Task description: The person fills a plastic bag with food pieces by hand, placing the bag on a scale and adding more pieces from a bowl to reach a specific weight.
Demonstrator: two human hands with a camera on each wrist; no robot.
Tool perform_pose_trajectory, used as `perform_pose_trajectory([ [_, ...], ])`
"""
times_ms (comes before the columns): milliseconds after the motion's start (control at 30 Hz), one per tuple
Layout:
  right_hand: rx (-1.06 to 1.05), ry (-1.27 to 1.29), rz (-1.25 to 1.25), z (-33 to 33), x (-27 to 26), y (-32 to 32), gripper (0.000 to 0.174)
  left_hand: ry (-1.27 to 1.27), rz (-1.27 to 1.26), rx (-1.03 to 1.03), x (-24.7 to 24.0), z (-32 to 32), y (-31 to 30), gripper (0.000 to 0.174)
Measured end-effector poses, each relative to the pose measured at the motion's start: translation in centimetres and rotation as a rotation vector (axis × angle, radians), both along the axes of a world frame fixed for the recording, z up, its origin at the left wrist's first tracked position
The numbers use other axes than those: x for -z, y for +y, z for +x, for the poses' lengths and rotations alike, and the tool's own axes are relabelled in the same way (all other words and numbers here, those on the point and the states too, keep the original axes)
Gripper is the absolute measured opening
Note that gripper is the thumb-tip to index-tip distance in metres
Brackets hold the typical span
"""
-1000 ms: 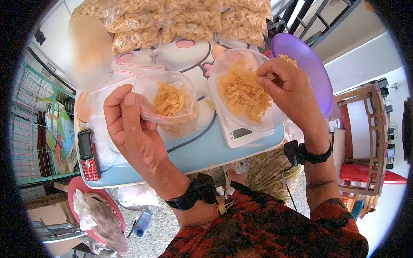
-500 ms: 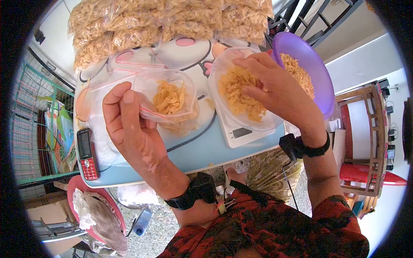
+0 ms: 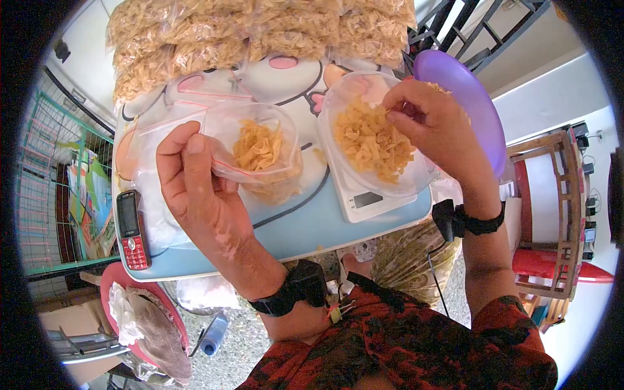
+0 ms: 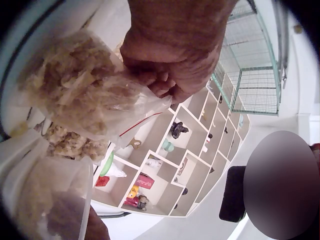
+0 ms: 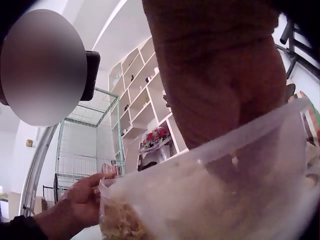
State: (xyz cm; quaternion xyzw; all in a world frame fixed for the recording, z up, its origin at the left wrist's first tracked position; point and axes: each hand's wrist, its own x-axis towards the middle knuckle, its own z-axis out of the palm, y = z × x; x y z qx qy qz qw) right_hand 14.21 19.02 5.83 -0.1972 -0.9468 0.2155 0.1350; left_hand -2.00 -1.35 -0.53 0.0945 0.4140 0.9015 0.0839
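Note:
My left hand [image 3: 205, 188] pinches the edge of a clear zip bag [image 3: 240, 174] between thumb and fingers. Yellowish, crinkled dried flakes [image 3: 257, 146] lie inside it, and the bag's mouth stands wide. A clear plastic tub [image 3: 348, 84] with more flakes [image 3: 370, 140] sits on a white scale [image 3: 367, 207] to the right. Over the tub's right rim hovers my right hand [image 3: 435, 123], its fingers bent in toward the thumb. I cannot tell whether flakes are between those fingertips. In the right wrist view the tub wall [image 5: 240, 185] partly covers that hand.
Filled bags [image 3: 286, 32] of flakes are stacked along the table's far side. A purple bowl [image 3: 491, 123] stands beyond my right hand, partly hidden by it. A red phone [image 3: 133, 231] lies near the table's left edge. Below left, a cloth rests on a red stool [image 3: 114, 286].
My right hand reached over the tub with spread fingers half a second ago. Now it is back at the right rim, fingers drawn together. My left hand keeps its grip on the bag.

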Motion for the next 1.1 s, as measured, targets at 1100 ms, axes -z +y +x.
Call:
perform_pose_trajectory([
  [1100, -0.252, -0.141, 0.156, 0.1, 0.6, -2.4, 0.036, -0.015, -0.019, -0.027, -0.7, 0.5, 0.2, 0.015],
])
